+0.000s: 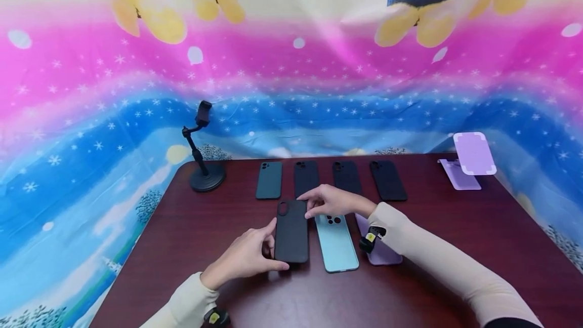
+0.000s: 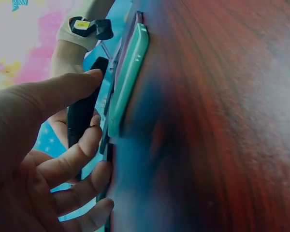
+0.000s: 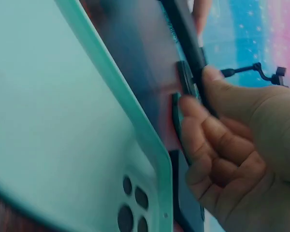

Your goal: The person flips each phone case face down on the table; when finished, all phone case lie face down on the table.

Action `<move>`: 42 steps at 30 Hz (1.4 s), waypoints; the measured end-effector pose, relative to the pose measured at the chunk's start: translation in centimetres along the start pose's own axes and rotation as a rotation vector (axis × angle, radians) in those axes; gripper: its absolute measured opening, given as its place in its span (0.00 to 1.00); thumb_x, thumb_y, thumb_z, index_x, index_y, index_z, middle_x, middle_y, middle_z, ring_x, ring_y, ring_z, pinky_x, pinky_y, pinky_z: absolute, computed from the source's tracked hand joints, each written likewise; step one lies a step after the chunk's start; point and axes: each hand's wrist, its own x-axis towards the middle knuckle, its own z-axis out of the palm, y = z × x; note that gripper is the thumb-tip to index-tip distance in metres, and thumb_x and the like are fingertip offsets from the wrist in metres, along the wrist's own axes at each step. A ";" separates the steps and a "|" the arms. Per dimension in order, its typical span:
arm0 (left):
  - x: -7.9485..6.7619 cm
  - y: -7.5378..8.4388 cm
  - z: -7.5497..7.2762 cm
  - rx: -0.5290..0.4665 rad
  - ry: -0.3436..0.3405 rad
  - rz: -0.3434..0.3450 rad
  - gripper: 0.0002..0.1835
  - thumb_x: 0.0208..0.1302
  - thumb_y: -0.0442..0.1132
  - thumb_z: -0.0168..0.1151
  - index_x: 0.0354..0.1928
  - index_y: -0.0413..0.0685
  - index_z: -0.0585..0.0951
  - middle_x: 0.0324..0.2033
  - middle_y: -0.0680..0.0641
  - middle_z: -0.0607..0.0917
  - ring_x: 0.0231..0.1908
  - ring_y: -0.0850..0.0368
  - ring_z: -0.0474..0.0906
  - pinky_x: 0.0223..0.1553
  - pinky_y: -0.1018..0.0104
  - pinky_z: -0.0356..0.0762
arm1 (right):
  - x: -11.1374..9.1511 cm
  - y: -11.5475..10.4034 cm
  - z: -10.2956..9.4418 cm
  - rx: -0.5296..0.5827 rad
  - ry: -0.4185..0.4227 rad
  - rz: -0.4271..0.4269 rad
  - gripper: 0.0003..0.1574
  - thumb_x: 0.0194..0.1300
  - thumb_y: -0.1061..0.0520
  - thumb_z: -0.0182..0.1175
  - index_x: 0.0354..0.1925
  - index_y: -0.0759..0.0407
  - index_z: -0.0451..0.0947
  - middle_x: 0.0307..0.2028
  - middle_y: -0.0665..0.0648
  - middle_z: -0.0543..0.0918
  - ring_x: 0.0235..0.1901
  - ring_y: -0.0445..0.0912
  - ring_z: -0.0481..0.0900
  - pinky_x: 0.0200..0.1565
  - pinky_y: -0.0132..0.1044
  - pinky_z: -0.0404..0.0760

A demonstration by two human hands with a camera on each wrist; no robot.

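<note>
Both hands hold a black phone case (image 1: 291, 234), its oval camera cutout at the top left, tilted up over the table. My left hand (image 1: 243, 254) grips its lower left side, thumb at the bottom corner. At the upper right edge, my right hand (image 1: 334, 200) pinches it between thumb and fingers. The left wrist view has the black case edge-on, with the left thumb (image 2: 72, 89) on one face. Just right of it lies a mint green phone case (image 1: 337, 244), partly under the right hand; it looms large in the right wrist view. A purple phone case (image 1: 384, 252) lies beyond, half hidden by the right wrist.
Along the back of the dark red table (image 1: 182, 247) lie a dark green case (image 1: 269, 181) and several black ones, including one at the right (image 1: 388, 181). A black phone stand (image 1: 207, 176) stands back left, a purple folding stand (image 1: 473, 153) back right. A printed cloth hangs behind.
</note>
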 end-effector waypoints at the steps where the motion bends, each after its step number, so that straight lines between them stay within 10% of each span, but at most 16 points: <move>1: 0.0 -0.1 0.1 0.002 -0.011 0.001 0.60 0.53 0.60 0.78 0.79 0.38 0.58 0.26 0.62 0.82 0.25 0.70 0.76 0.29 0.72 0.73 | 0.2 0.0 0.2 -0.012 -0.012 0.015 0.34 0.73 0.52 0.64 0.72 0.61 0.71 0.38 0.55 0.90 0.33 0.53 0.86 0.38 0.32 0.80; 20: 1.3 -0.6 0.6 0.116 -0.131 -0.125 0.64 0.48 0.57 0.82 0.77 0.27 0.58 0.15 0.59 0.77 0.16 0.64 0.71 0.19 0.72 0.63 | 1.8 -2.1 2.5 -0.148 -0.056 0.188 0.36 0.72 0.54 0.65 0.73 0.64 0.69 0.23 0.54 0.84 0.16 0.37 0.70 0.25 0.28 0.68; 27: 1.7 -0.1 0.5 0.138 -0.131 -0.154 0.73 0.42 0.59 0.85 0.81 0.34 0.50 0.26 0.55 0.78 0.25 0.62 0.71 0.28 0.67 0.67 | 0.8 -2.4 2.6 -0.252 -0.013 0.140 0.37 0.74 0.52 0.63 0.74 0.64 0.67 0.15 0.47 0.73 0.13 0.37 0.66 0.24 0.27 0.67; 42: 4.7 3.1 1.7 0.081 0.132 0.151 0.57 0.54 0.65 0.75 0.81 0.58 0.57 0.59 0.48 0.81 0.59 0.49 0.75 0.63 0.41 0.71 | -6.4 0.2 -3.1 -0.295 0.230 0.141 0.26 0.73 0.48 0.64 0.64 0.57 0.80 0.40 0.49 0.84 0.24 0.42 0.75 0.30 0.33 0.75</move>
